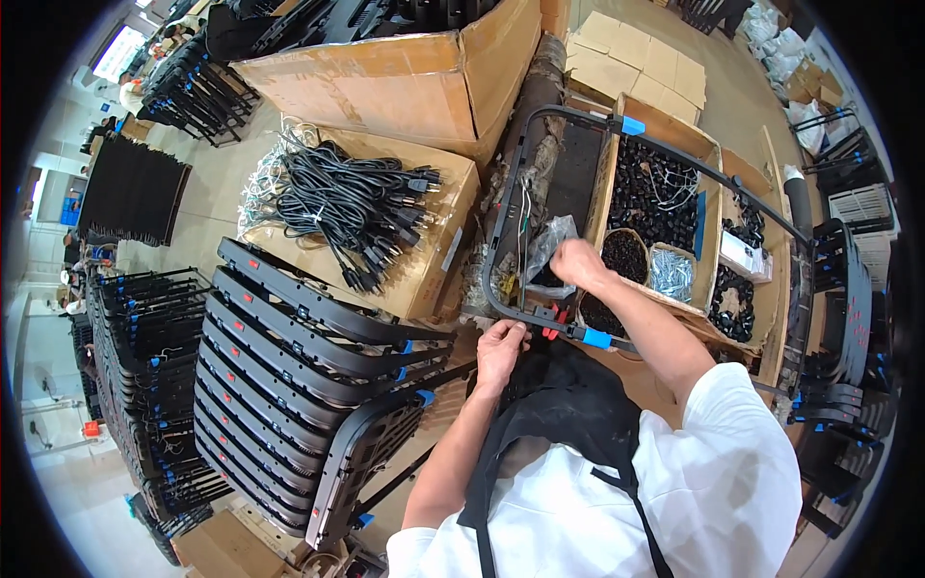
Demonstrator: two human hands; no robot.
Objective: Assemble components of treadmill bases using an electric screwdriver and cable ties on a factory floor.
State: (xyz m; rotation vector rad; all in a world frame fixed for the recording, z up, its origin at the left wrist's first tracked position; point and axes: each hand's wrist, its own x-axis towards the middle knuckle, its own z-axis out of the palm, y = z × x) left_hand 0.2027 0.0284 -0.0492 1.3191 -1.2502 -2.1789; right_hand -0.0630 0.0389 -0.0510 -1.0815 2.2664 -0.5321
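A black tubular frame (510, 193) with blue pieces at its corners lies across the workbench in front of me. My left hand (498, 354) is at its near left corner, fingers bent together against the tube; anything small between them is hidden. Close by, a red clip-like part (554, 323) sits on the near bar. My right hand (579, 264) is closed at a clear plastic bag (551, 241) lying inside the frame; its fingertips are partly hidden. Thin wires (524, 212) run along the frame's left side.
Right of my right hand, wooden bins hold black parts (655, 197) and silver screws (672, 274). Bundled black power cords (337, 202) lie on a cardboard box (438, 265) at left. Stacked black frames (270, 385) stand near my left arm. A large carton (385, 87) is behind.
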